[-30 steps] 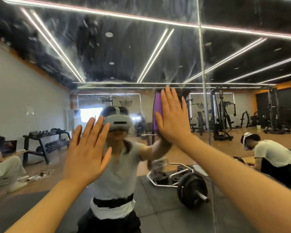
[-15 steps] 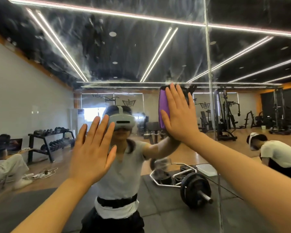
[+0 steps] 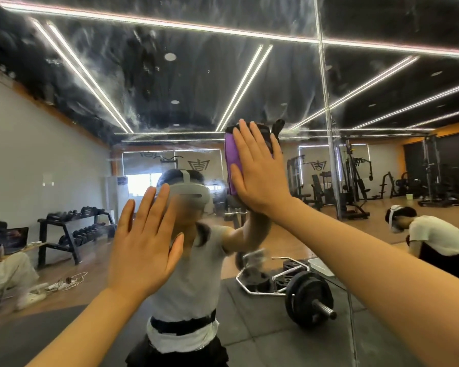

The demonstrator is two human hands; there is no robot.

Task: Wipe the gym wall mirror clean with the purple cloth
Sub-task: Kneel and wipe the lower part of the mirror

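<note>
Right hand higher, flat on purple cloth

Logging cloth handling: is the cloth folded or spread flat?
Cannot tell: the right hand covers most of the cloth; only a purple edge strip shows.

The right hand, flat on the purple cloth, now sits a little higher on the mirror than a second ago, and nearer to the vertical seam between the panes. The cloth has slid up with it, so its top edge now reaches the reflected light strip. The left hand has drifted slightly right and up, its fingers now overlapping the reflected headset. The camera view has shifted a little, so the seam lies further right in frame.
</note>
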